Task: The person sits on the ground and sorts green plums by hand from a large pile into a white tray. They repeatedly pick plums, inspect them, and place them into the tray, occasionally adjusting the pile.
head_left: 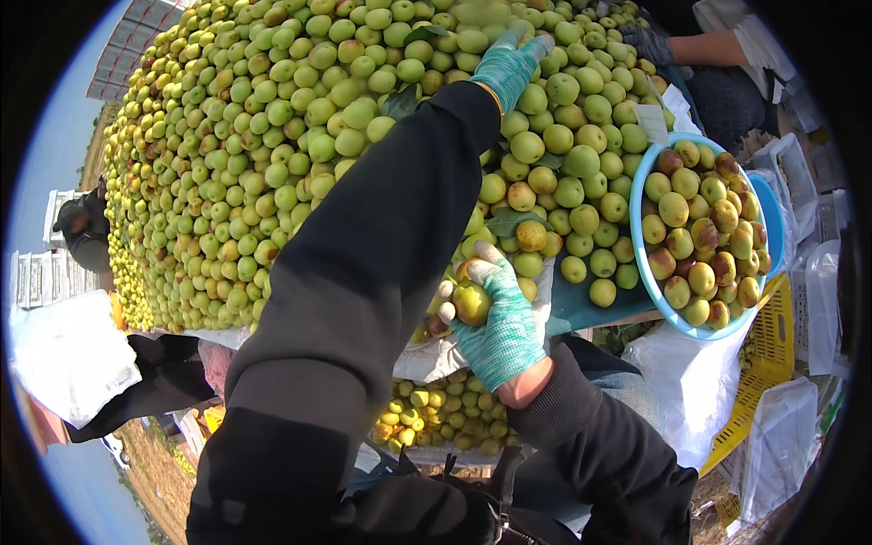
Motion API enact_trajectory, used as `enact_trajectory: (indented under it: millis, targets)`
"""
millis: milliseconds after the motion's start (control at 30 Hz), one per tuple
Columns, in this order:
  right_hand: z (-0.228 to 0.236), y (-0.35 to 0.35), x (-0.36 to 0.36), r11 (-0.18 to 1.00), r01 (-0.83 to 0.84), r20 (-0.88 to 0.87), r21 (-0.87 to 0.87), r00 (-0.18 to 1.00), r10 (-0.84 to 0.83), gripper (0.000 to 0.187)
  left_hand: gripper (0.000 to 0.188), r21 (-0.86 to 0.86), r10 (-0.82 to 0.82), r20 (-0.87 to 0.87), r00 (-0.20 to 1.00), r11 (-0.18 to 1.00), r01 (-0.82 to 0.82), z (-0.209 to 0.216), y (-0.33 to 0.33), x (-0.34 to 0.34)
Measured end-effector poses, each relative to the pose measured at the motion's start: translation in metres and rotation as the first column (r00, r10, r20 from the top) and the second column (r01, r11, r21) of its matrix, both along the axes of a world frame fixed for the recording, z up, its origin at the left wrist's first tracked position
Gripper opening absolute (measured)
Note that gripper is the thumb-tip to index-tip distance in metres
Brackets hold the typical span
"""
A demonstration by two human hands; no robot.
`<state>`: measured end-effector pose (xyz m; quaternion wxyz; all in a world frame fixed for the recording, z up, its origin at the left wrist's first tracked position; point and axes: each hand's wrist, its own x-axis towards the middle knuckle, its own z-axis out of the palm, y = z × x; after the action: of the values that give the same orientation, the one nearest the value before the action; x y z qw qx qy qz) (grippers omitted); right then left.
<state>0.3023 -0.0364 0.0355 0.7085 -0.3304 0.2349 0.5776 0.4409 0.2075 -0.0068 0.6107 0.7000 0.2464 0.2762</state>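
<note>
One fruit [471,305], green with a brownish blush, sits in my right hand [501,331], centre of frame, gloved fingers curled close round it; can't tell if a second is tucked behind. My left hand [513,71], upper centre, lies on the big pile [227,163], fingers partly spread; can't tell whether it grips anything. Risks, as I judge them: the pile looks steep and loose, so a tug low down could start a slide; strays [602,292] at its lower right edge might roll off the blue-green sheet [572,304] if nudged. A slack grip could drop my fruit onto the lower heap [445,413], bruising it. Blue basin [639,238], right, is heaped full; a knock would spill its redder load [704,234]. Site: outdoors, strong sun, bare ground [150,463] lower left. Yellow crate [772,331] lower right, beside white plastic [686,391]. Co-worker's gloved hand [647,45] upper right; another person [86,241] far left, near white crates [41,277].
</note>
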Motion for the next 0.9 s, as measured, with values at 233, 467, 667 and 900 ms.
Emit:
enact_trajectory:
  millis: [233,467,667,900]
  targets:
    - [-0.007,0.0,-0.002,0.998,-0.047,0.051,0.047,0.998,0.045,0.051,0.047,0.21,-0.225,-0.103,0.969,0.947,0.243,0.055,0.053,-0.05]
    - [-0.01,-0.005,-0.005,0.99,-0.116,0.026,0.087,0.993,0.114,0.045,0.022,0.679,0.192,-0.666,0.721,0.556,0.479,0.051,0.078,-0.104]
    - [-0.009,-0.005,-0.004,0.985,-0.161,0.071,0.065,0.985,0.156,0.044,0.065,0.609,0.49,-0.772,0.405,0.389,0.692,0.016,0.036,-0.062]
    - [-0.008,-0.005,0.004,0.983,-0.172,0.062,0.071,0.984,0.168,0.046,0.049,0.567,0.196,-0.737,0.647,0.701,0.432,0.024,0.062,-0.053]
